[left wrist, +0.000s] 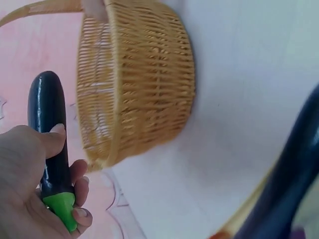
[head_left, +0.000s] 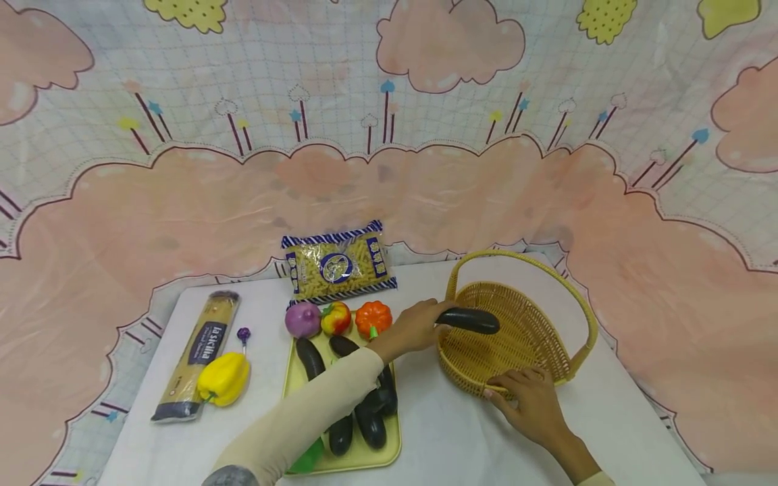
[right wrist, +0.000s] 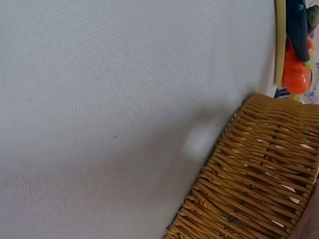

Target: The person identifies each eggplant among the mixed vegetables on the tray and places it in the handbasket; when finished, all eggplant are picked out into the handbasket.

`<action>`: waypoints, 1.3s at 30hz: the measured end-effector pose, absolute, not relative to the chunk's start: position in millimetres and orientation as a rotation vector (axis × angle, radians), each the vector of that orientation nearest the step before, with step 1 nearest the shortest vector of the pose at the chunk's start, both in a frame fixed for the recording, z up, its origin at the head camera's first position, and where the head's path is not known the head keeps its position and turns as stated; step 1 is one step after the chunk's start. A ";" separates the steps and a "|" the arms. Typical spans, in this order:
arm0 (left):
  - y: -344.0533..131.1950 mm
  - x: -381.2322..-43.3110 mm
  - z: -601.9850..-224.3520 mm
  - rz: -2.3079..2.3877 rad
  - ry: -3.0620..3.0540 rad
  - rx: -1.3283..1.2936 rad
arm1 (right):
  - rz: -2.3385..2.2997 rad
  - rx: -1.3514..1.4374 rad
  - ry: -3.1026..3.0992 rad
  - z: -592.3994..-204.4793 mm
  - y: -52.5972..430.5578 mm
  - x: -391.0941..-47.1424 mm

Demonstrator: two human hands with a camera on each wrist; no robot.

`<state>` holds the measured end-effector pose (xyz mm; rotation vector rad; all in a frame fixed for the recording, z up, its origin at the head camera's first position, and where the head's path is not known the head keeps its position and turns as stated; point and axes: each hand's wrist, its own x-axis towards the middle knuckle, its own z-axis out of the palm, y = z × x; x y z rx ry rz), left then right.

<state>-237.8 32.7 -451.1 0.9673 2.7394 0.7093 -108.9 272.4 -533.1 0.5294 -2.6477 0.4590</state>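
Note:
A dark eggplant [head_left: 469, 320] with a green stem end is gripped by my left hand [head_left: 418, 328]. In the left wrist view the thumb and curled fingers wrap around that eggplant [left wrist: 49, 107]. It is held above the left side of a woven basket [head_left: 486, 358] with a tall handle. My right hand [head_left: 533, 406] grips the basket's near rim, thumb outside and fingers over the edge. The right wrist view shows the basket's wall [right wrist: 249, 174] close up, with the hand mostly out of frame. Several more eggplants [head_left: 371, 425] lie on a yellow tray [head_left: 389, 459], partly hidden by my left sleeve.
An onion [head_left: 302, 319], a red-yellow pepper-like piece [head_left: 336, 318] and an orange pumpkin [head_left: 373, 318] sit at the tray's far end. Behind them stands a pasta bag [head_left: 339, 290]. At left are a spaghetti pack [head_left: 213, 317], a yellow bell pepper [head_left: 223, 379] and a purple lollipop [head_left: 244, 334].

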 end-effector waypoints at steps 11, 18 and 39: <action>81.7 -230.8 -475.0 0.431 2.789 0.990 | 0.485 0.521 -2.644 -537.8 271.3 -105.7; 92.4 -225.5 -478.5 0.283 2.827 1.008 | 0.480 0.529 -2.627 -539.5 271.6 -105.3; 76.5 -225.0 -469.3 0.334 2.721 1.183 | 0.473 0.510 -2.640 -535.3 269.3 -108.3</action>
